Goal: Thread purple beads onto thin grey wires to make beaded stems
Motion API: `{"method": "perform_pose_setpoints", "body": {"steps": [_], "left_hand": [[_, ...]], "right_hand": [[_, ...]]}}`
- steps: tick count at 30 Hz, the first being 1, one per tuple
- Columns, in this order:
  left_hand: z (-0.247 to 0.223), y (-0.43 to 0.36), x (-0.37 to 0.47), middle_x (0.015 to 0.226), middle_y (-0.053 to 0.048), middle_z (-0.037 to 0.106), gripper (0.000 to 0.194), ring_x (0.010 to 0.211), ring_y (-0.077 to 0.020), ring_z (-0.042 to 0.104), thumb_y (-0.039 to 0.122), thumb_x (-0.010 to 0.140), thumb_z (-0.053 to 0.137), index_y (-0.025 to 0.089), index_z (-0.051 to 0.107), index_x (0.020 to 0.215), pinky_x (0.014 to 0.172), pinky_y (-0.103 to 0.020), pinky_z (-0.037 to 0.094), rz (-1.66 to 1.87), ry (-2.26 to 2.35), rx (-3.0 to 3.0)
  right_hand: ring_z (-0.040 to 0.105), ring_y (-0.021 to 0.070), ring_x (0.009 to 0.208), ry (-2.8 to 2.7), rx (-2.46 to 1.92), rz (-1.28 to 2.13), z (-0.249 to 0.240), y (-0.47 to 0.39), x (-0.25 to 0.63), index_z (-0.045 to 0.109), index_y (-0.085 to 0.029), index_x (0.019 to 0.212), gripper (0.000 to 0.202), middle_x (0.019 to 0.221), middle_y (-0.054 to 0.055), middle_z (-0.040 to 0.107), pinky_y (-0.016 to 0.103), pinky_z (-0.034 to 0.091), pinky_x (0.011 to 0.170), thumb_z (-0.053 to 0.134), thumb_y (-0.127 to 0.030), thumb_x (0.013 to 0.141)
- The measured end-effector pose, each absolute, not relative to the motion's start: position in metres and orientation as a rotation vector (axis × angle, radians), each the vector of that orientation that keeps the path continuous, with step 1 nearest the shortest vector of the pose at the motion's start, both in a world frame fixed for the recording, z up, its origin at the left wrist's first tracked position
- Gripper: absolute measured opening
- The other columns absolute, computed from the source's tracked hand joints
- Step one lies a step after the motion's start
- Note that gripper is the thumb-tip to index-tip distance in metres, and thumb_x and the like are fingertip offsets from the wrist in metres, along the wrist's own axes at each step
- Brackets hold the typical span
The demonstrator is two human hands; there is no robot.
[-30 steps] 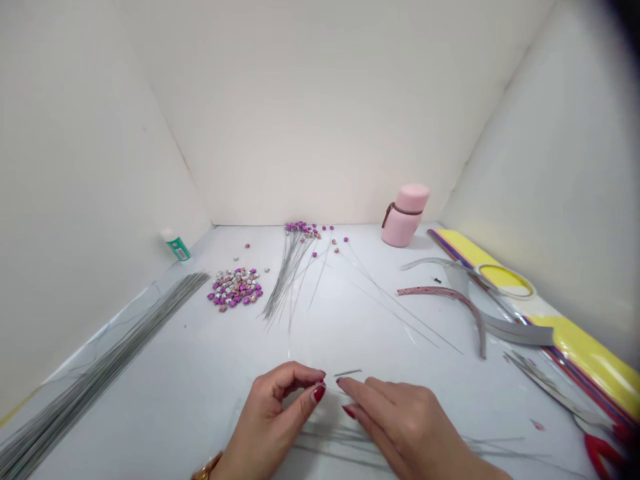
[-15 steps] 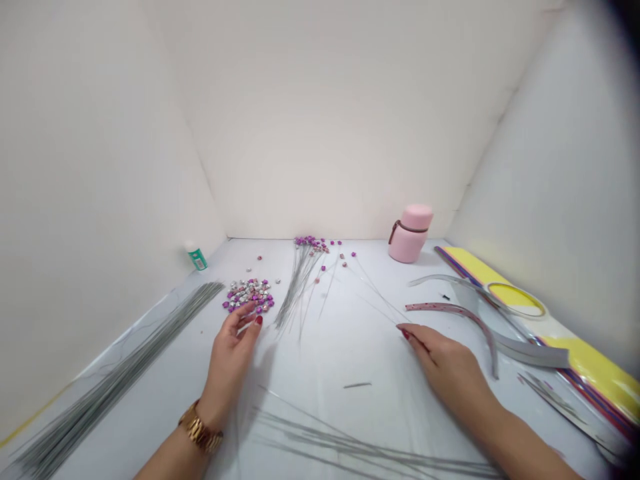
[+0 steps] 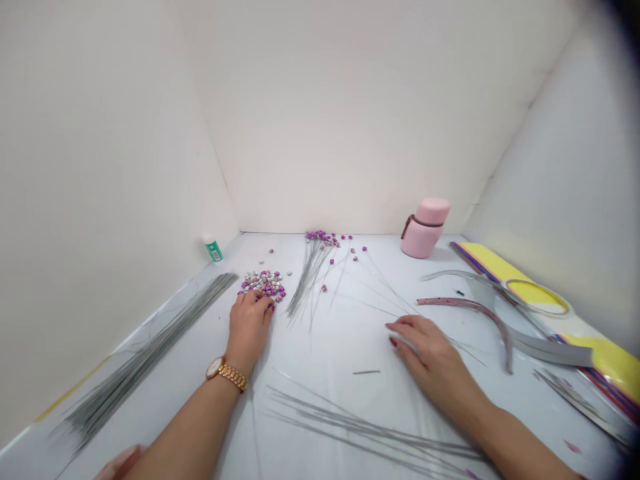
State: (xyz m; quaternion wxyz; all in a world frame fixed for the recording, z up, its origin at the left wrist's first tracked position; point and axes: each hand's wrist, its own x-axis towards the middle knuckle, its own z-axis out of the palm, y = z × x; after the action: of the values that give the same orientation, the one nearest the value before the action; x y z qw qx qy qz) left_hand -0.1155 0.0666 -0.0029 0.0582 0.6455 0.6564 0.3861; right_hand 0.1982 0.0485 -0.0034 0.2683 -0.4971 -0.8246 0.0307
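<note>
My left hand (image 3: 250,325), with a gold watch on its wrist, is at the near edge of a pile of small purple, silver and pink paper stars (image 3: 263,280). Its fingers curl down together and their tips are hidden, so what they pinch cannot be made out. To the right, my right hand (image 3: 423,347) hovers low over the table, thumb and forefinger apart with nothing between them. Thin wires (image 3: 383,311) lie beside and under it. Farther back lies a bundle of wire stems (image 3: 306,275) with purple stars (image 3: 320,236) on their far ends.
Long grey wires (image 3: 150,363) lie along the left; loose wires (image 3: 345,427) cross the front. A short grey stick (image 3: 367,372) is mid-table. At the back stand a pink flask (image 3: 424,230) and a green-white glue stick (image 3: 214,251). Headbands (image 3: 465,303), tape roll (image 3: 537,297) and yellow sheets (image 3: 617,370) line the right.
My left hand has moved onto the star pile and its fingers have curled. My right hand has let go of the wire, its finger and thumb now parted. The view has shifted slightly.
</note>
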Motion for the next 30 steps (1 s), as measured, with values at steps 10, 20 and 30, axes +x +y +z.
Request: {"method": "perform_pose_setpoints", "body": {"steps": [10, 20, 30], "left_hand": [[0.023, 0.015, -0.053, 0.088, -0.007, 0.065, 0.027, 0.077, -0.0103, 0.06, 0.025, 0.078, 0.053, 0.015, 0.056, 0.103, 0.074, -0.02, 0.047, 1.02, 1.106, 0.883], [0.024, -0.004, -0.038, 0.076, -0.006, 0.064, 0.015, 0.063, -0.0057, 0.057, 0.019, 0.074, 0.061, 0.009, 0.062, 0.085, 0.06, -0.012, 0.047, 0.864, 0.845, 0.424], [0.024, -0.006, -0.026, 0.067, -0.003, 0.061, 0.017, 0.056, -0.0045, 0.052, 0.025, 0.074, 0.06, 0.01, 0.061, 0.082, 0.056, -0.014, 0.041, 0.804, 0.944, 0.494]], "right_hand": [[0.05, 0.0162, 0.066, -2.601, -1.134, 0.112, -0.008, 0.026, 0.159, 0.049, -0.017, 0.07, 0.017, 0.072, 0.004, 0.051, 0.027, 0.042, 0.058, 0.041, -0.014, 0.084], [0.046, 0.0098, 0.044, -2.154, -1.394, 0.959, 0.008, 0.018, 0.16, 0.042, -0.02, 0.093, 0.014, 0.053, -0.007, 0.042, 0.02, 0.038, 0.046, 0.028, -0.02, 0.088], [0.046, 0.0083, 0.043, -2.192, -1.27, 1.031, 0.023, -0.001, 0.16, 0.045, -0.021, 0.081, 0.017, 0.054, -0.006, 0.046, 0.017, 0.036, 0.044, 0.03, -0.025, 0.088]]}}
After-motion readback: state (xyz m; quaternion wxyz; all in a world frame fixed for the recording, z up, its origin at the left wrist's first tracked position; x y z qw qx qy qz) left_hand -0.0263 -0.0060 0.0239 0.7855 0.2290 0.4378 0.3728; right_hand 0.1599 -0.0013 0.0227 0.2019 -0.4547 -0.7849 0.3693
